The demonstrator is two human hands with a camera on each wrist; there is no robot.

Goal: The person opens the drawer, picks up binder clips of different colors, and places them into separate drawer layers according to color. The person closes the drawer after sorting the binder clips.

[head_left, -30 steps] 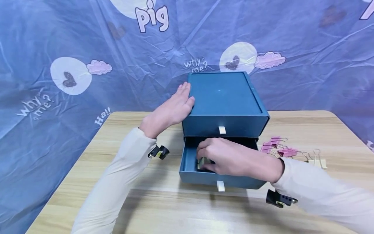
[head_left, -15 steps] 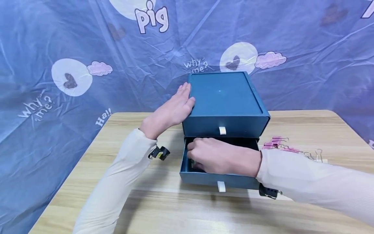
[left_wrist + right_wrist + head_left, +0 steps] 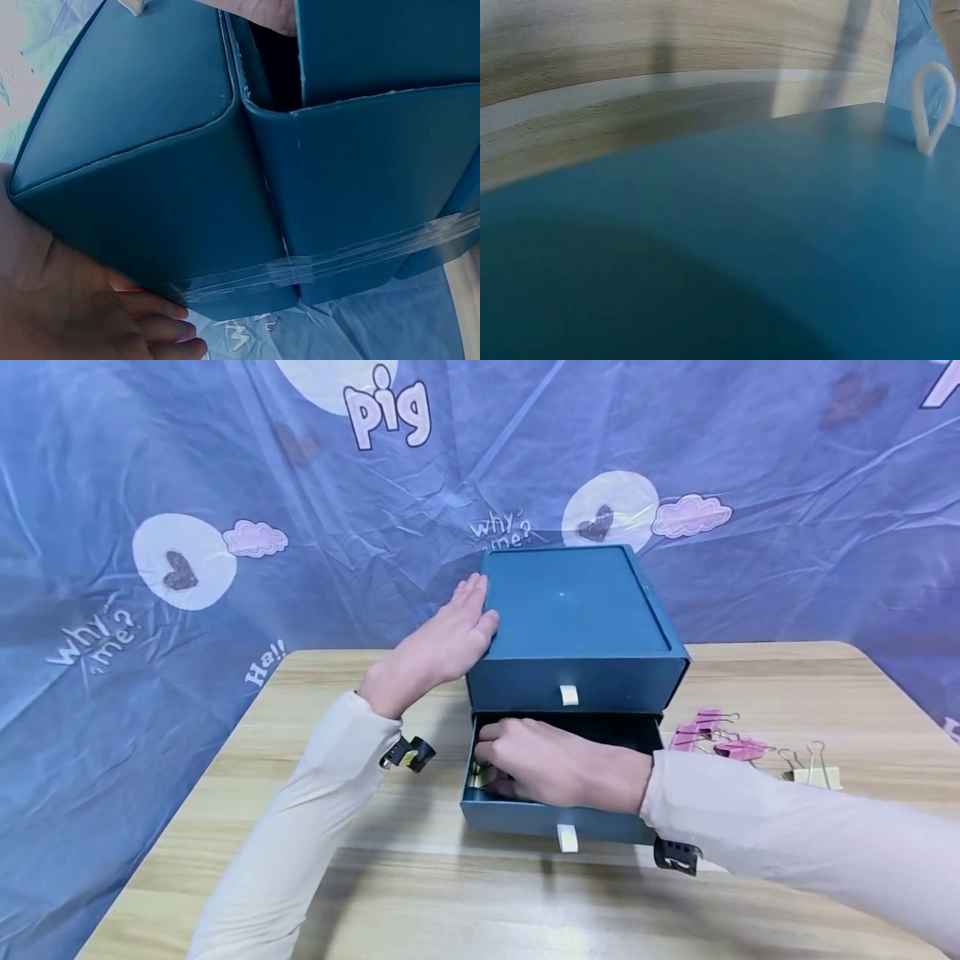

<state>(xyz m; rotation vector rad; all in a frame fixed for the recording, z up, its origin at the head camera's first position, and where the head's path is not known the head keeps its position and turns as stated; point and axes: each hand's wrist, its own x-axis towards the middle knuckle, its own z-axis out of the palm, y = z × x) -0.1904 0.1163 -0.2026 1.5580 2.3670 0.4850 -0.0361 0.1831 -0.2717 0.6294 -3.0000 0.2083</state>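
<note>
A dark blue two-drawer box (image 3: 577, 602) stands on the table, its lower drawer (image 3: 525, 817) pulled out. My left hand (image 3: 435, 647) rests with straight fingers along the box's upper left edge; the left wrist view shows the palm against its side. My right hand (image 3: 536, 760) is down inside the lower drawer at its left end, fingers curled. A pale yellow-green binder clip (image 3: 482, 775) shows at those fingertips, which grip it; most of it is hidden. The right wrist view shows only the drawer front (image 3: 765, 195) and its white pull loop (image 3: 922, 112).
Several pink binder clips (image 3: 705, 727) lie on the wooden table right of the box. Beside them is a pale yellow binder clip (image 3: 817, 777) with raised wire handles. The upper drawer (image 3: 525, 685) is closed. A printed blue cloth (image 3: 337, 527) hangs behind.
My right hand has moved left within the lower drawer, carrying the pale binder clip toward the drawer's left wall. My left hand has stayed in place on the box.
</note>
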